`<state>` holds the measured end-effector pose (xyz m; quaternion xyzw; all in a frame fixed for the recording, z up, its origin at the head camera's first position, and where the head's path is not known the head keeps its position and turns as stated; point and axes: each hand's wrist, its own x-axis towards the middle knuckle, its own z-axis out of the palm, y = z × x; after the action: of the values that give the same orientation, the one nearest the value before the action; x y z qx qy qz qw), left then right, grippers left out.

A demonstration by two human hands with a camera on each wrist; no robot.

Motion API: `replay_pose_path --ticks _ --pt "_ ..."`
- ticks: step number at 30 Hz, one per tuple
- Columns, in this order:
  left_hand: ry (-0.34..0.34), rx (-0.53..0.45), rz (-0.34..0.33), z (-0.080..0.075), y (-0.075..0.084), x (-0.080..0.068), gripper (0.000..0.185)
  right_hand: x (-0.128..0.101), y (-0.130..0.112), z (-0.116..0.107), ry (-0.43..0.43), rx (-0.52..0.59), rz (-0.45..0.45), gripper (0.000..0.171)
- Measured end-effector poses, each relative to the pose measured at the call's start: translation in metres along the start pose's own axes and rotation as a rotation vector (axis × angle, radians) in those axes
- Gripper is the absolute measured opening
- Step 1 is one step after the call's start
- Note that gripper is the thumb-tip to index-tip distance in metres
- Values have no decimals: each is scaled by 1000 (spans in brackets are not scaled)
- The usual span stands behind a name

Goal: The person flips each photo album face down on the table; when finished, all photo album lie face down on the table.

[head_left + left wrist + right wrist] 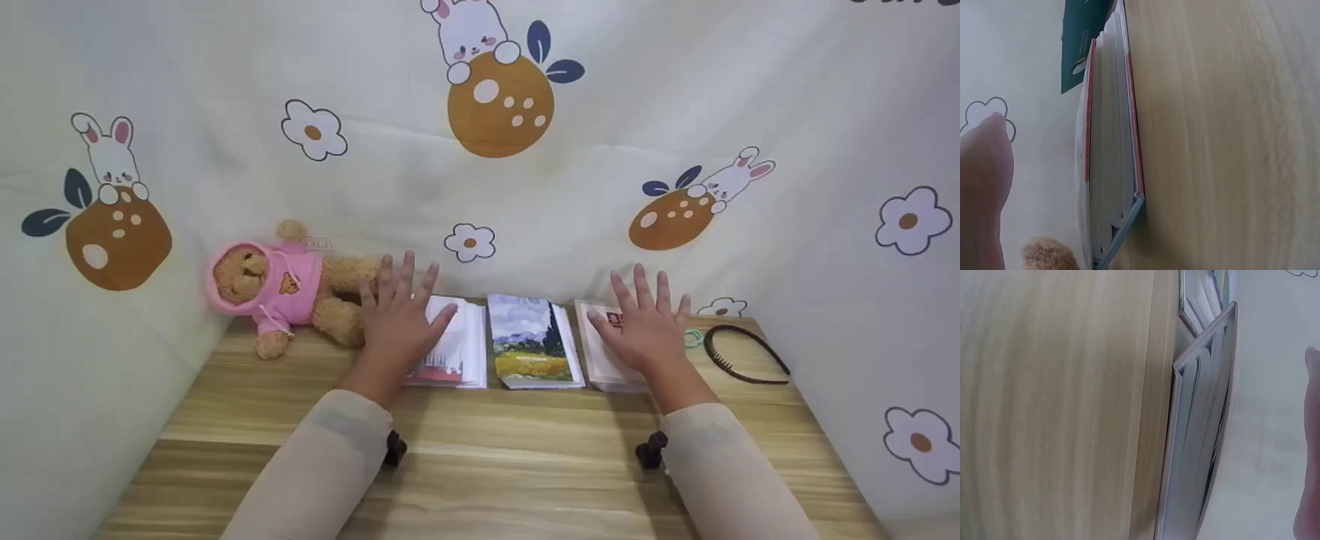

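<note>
Three books lie in a row at the back of the wooden table (480,465). My left hand (397,319) hovers with straight, spread fingers over the left book (457,352), whose red-edged pages show in the left wrist view (1109,163). My right hand (645,326) is spread flat over the right white book (604,360), seen edge-on in the right wrist view (1196,455). Between them lies a book with a painted landscape cover (532,349). I cannot tell whether the palms touch the covers.
A teddy bear in a pink hoodie (289,292) lies at the back left, just beside my left hand. A black headband (742,352) and a green hair tie (694,337) lie to the right. Patterned fabric walls (480,150) close in three sides.
</note>
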<state>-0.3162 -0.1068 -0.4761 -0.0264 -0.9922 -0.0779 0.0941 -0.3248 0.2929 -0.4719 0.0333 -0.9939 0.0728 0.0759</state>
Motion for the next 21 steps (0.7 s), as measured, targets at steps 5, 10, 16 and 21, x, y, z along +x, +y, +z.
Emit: replay_pose_path --ticks 5,10,16,21 --pt "-23 -13 -12 -3 4 1 84 1 -1 -1 -5 -2 4 93" --pt "-14 -19 -26 -4 8 2 84 2 -3 -3 -6 8 -4 94" --pt "-14 -23 -17 1 30 -5 81 -6 -2 -10 -15 51 -10 94" --pt "-60 -125 0 3 58 -10 82 -13 1 -17 -2 103 -8 90"
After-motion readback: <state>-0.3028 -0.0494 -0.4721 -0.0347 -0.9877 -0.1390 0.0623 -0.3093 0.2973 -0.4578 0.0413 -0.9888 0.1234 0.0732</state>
